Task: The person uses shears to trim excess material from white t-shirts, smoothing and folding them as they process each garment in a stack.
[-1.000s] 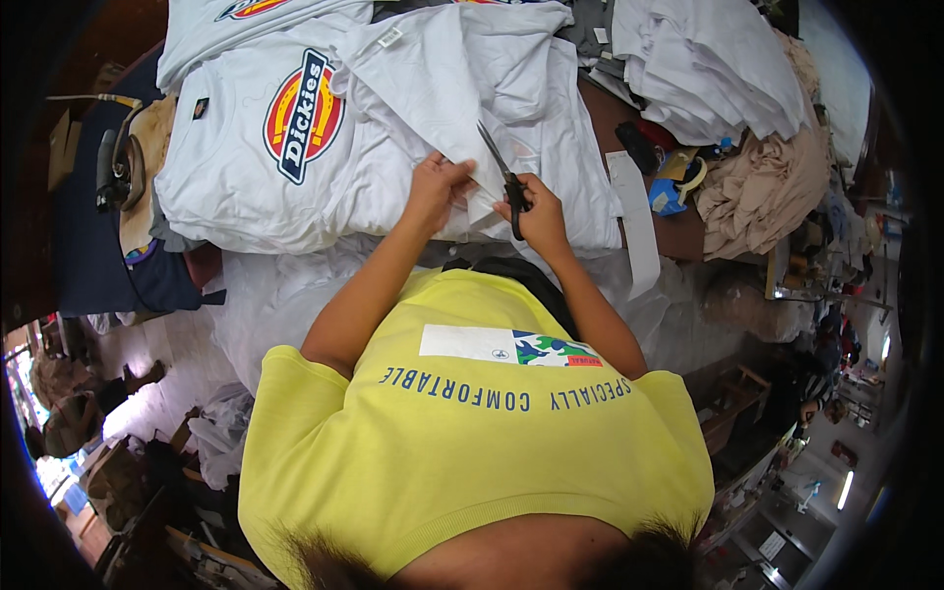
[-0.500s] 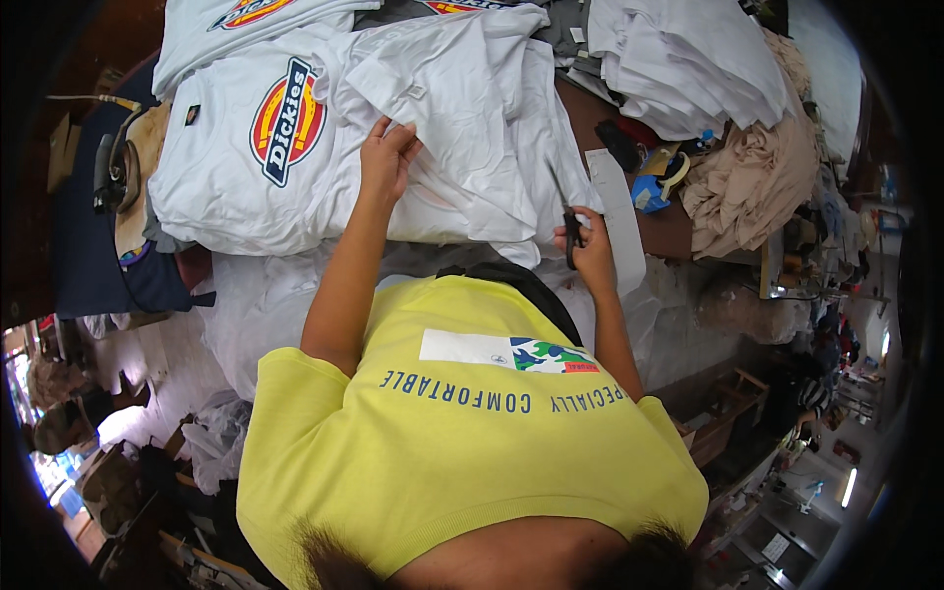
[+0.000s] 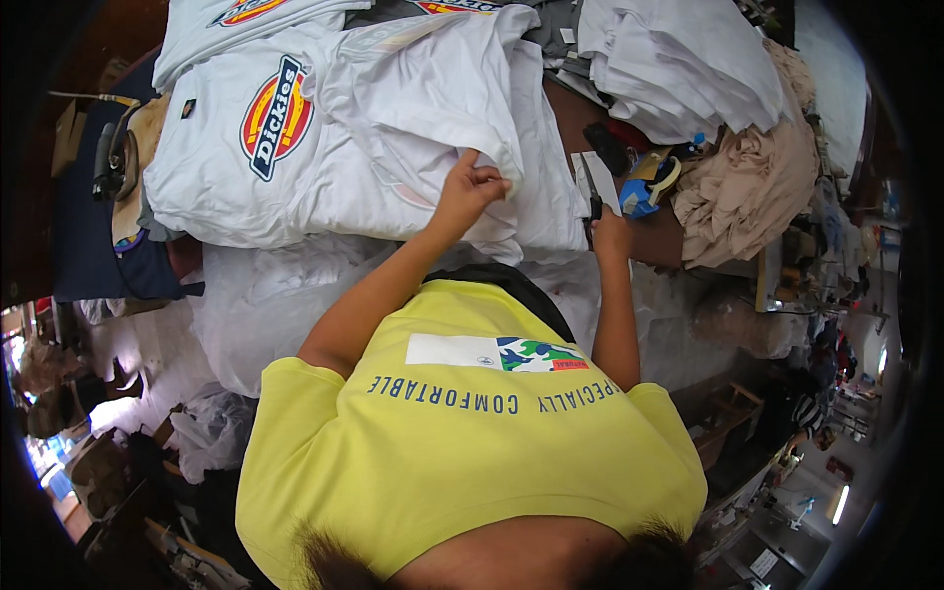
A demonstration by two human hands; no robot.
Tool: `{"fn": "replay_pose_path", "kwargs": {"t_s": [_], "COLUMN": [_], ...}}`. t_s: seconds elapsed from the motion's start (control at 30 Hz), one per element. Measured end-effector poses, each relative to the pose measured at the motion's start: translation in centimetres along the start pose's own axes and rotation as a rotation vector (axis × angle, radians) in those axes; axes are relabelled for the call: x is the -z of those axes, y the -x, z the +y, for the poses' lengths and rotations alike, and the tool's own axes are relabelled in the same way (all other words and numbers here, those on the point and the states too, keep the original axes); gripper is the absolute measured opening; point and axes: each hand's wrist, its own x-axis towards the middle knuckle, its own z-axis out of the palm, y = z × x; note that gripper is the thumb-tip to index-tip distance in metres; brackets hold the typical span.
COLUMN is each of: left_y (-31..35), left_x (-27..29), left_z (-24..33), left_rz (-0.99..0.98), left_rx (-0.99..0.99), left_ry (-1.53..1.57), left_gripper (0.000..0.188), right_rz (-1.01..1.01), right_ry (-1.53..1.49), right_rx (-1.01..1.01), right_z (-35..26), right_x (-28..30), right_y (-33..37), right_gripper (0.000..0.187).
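My left hand (image 3: 472, 193) pinches the edge of a white T-shirt (image 3: 423, 108), whose cloth lies rumpled and partly folded over on the stack. In my right hand (image 3: 612, 236) is a pair of black-handled scissors (image 3: 594, 205), blades pointing away from me, just right of the shirts. To the left, a white T-shirt front (image 3: 211, 147) lies flat, bearing a red, yellow and dark blue emblem. I cannot tell whether it is the same garment as the one I pinch.
White folded cloth (image 3: 678, 59) is piled at the far right, with beige cloth (image 3: 733, 202) nearer. Between them and the scissors lie a roll of tape (image 3: 666, 175), a black object (image 3: 608, 147) and a pale strip (image 3: 598, 175). An iron (image 3: 116, 167) stands at the left.
My left hand has moved right and slightly nearer, to the shirt's right part, and the cloth there is now folded differently. My right hand has shifted a little right with the scissors.
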Motion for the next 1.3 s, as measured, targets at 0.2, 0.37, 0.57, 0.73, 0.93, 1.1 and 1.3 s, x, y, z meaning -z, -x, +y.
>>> {"fn": "replay_pose_path", "kwargs": {"t_s": [0.2, 0.37, 0.57, 0.73, 0.93, 1.1, 1.3], "left_y": [0.7, 0.6, -0.9, 1.0, 3.4, 4.7, 6.5], "left_x": [-2.7, -4.3, 1.0, 2.1, 4.3, 4.6, 10.7], "left_z": [-2.6, -0.5, -3.4, 0.4, 2.5, 4.2, 1.4], "left_rz": [-0.065, -0.158, 0.191, 0.342, 0.386, 0.389, 0.569], "left_rx": [-0.002, -0.146, -0.178, -0.37, -0.495, -0.293, -0.31], "left_ry": [-0.382, -0.599, -0.717, -1.035, -1.351, -1.39, -0.818], "left_gripper": [0.028, 0.025, 0.029, 0.025, 0.023, 0.024, 0.029], "right_rz": [0.095, 0.346, 0.45, 0.457, 0.396, 0.344, 0.335], "right_ry": [-0.902, -0.874, -1.669, -1.802, -1.908, -1.992, -2.244], "right_rx": [0.337, 0.551, 0.258, 0.191, 0.111, 0.061, -0.129], "right_z": [-7.4, -8.3, -1.6, 1.4, 0.4, 1.0, 2.9], "right_x": [6.6, 7.3, 13.7, 12.7, 11.2, 9.6, 5.2], "right_y": [2.0, 1.0, 1.3, 1.5, 1.8, 1.5, 0.5], "right_gripper": [0.035, 0.024, 0.017, 0.016, 0.014, 0.014, 0.017]}}
